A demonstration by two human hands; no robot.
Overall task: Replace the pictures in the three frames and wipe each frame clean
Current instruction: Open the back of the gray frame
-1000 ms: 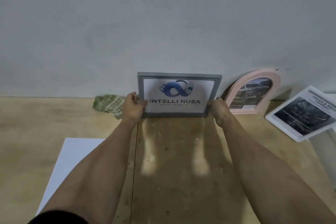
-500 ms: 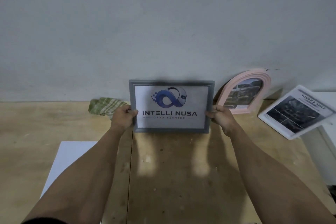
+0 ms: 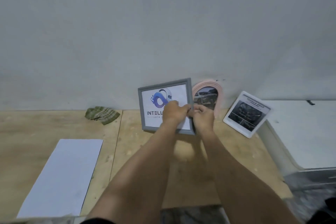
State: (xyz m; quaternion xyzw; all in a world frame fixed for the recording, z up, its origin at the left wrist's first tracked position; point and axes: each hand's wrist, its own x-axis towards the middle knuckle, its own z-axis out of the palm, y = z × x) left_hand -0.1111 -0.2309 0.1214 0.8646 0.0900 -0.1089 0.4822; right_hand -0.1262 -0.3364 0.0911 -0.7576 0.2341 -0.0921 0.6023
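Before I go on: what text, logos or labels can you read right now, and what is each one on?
"INTELL": print in the grey frame, beneath a blue loop logo; the rest is hidden by the left hand.
Smaller line below it: too blurred; the hand cuts it off.
White frame: a heading is there, too blurred to read.
Pink arched frame: a photo, no readable text.

The tabletop (image 3: 54,127) is showing as pale, unvarnished plywood, scuffed and matt. A checked woven cloth (image 3: 102,114) is lying crumpled on it. The sheet (image 3: 61,176) is looking like smooth matt paper, and the grey frame (image 3: 140,107) is appearing matt.
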